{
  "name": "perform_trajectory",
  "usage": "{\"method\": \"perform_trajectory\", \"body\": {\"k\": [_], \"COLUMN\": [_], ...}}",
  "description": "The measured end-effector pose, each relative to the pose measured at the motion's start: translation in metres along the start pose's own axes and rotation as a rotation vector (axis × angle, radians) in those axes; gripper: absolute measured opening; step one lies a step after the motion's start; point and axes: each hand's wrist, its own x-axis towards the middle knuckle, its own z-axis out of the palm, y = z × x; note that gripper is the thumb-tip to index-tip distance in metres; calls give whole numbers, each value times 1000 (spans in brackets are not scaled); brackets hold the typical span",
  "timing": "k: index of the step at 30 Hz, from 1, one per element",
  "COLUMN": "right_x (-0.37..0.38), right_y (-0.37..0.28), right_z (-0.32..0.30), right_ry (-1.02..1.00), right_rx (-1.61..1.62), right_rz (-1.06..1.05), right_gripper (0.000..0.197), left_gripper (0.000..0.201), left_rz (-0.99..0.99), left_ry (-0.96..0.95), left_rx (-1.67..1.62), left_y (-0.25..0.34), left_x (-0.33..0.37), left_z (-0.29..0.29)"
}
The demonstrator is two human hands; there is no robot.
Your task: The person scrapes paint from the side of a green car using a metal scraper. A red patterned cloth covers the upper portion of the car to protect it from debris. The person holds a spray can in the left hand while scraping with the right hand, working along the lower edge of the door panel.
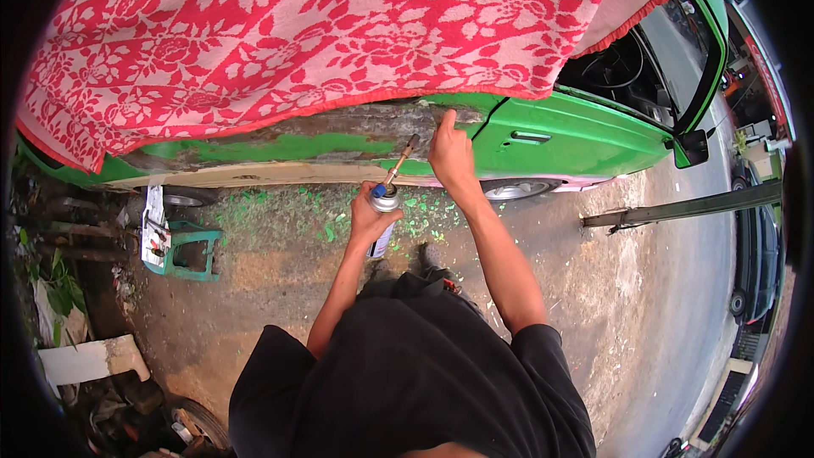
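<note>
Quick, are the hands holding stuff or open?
Left hand: closed around a torch can.
Right hand: by the green car; can't tell if it's open or holding something.

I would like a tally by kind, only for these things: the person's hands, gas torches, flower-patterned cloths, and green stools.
Hands: 2 (left hand, right hand)
Gas torch: 1
Flower-patterned cloth: 1
Green stool: 1
Total: 5

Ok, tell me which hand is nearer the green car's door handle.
Right. The right hand is a short way left of the door handle; the left hand, gripping a gas torch, is farther left and lower in view.
</note>
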Motion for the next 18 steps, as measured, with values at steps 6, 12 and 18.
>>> {"method": "perform_trajectory", "body": {"k": [6,12,18], "right_x": [10,-10,-22], "right_y": [21,19,27], "right_z": [3,16,13], "right_ry": [222,234,217], "right_rx": [466,336,409], "right_rz": [271,-17,30], "right_gripper": [28,27,27], "left_gripper": [52,51,52], "left_rz": [-22,-35,-78], "left_ry": [50,84,109], "left_rx": [15,45,97], "left_y": [0,10,14], "left_x": [-24,-46,-58], "left_z": [-8,-7,-7]}}
